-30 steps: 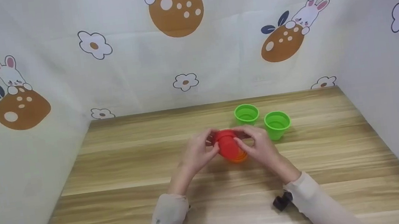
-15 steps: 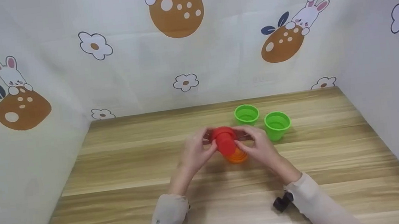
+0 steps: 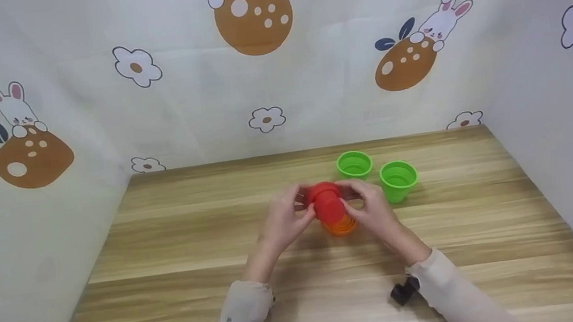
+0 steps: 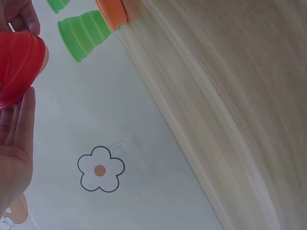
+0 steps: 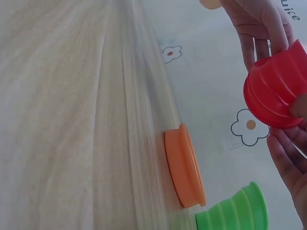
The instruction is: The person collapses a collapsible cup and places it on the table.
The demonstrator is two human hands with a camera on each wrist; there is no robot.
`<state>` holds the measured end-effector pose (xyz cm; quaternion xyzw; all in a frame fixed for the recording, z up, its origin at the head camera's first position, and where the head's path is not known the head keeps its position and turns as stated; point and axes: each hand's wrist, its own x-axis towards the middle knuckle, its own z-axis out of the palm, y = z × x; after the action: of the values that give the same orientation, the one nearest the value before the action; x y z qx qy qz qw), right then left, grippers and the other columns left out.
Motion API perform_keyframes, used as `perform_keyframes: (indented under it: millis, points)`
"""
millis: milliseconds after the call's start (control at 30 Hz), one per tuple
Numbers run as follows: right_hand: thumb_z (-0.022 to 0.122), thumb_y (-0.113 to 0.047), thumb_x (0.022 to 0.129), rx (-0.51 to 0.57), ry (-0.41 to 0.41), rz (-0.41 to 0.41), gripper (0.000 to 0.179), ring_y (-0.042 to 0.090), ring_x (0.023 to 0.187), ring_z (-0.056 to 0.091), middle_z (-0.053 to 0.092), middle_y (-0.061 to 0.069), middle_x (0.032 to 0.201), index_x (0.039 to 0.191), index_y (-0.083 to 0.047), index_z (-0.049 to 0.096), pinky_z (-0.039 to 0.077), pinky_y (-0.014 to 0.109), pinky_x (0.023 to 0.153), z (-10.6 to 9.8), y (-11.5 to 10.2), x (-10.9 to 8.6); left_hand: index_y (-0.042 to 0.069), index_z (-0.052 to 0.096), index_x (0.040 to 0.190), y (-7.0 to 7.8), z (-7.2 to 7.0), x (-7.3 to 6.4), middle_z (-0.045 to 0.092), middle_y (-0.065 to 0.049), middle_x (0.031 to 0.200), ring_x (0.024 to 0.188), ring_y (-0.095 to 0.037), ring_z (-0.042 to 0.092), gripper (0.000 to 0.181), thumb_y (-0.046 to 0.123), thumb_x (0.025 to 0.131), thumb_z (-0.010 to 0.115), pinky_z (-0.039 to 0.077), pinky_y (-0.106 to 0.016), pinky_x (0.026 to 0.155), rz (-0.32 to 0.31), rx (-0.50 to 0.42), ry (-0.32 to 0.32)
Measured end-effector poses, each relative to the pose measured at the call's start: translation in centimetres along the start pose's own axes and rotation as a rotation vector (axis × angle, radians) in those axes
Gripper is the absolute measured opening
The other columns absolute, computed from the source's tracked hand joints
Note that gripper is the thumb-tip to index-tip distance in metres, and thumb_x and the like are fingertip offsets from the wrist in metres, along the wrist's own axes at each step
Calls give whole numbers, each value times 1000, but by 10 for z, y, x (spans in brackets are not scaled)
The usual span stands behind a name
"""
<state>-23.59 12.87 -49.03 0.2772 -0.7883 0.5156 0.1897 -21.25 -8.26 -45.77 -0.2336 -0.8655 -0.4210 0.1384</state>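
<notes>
Both hands hold a red collapsible cup (image 3: pixel 328 206) above the table, its base tipped toward me and its rim facing away. The left hand (image 3: pixel 287 218) grips its left side, while the right hand (image 3: pixel 375 209) grips the right side, thumb against the wall. Stepped rings show along the red wall in the right wrist view, where the cup is partly drawn out. Below it on the table lies a flattened orange collapsible cup (image 5: pixel 182 167), partly covered by the red one in the head view.
Two green collapsible cups stand extended and upright behind the right hand: one farther back (image 3: pixel 354 163), one to its right (image 3: pixel 398 180). A black device (image 3: pixel 404 292) sits at the right wrist. Patterned cloth walls (image 3: pixel 192 107) border the wooden table (image 3: pixel 176 240) at the back and sides.
The red cup has shifted and tilted slightly in the hands, moving a little up and left, then back right. More of the orange cup shows beneath it. The green cups stay put.
</notes>
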Motion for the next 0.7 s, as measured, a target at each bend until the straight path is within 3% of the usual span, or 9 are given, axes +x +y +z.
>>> perform_keyframes:
  millis: [167, 700]
  points:
    - [72, 11, 81, -39, 26, -38, 33, 21, 84, 71, 75, 11, 99, 112, 2, 70, 62, 32, 77, 0, 2, 1, 2, 58, 120, 2, 0, 1, 69, -13, 108, 97, -21, 69, 31, 4, 90, 66, 61, -25, 83, -66, -33, -72]
    - [74, 2, 84, -138, -33, -44, 31, 21, 90, 72, 75, 10, 104, 115, -3, 72, 61, 31, 81, -1, 2, 0, 2, 57, 127, 2, 0, 3, 68, -13, 116, 102, -22, 68, 37, 3, 91, 63, 59, -25, 87, -49, -46, -139]
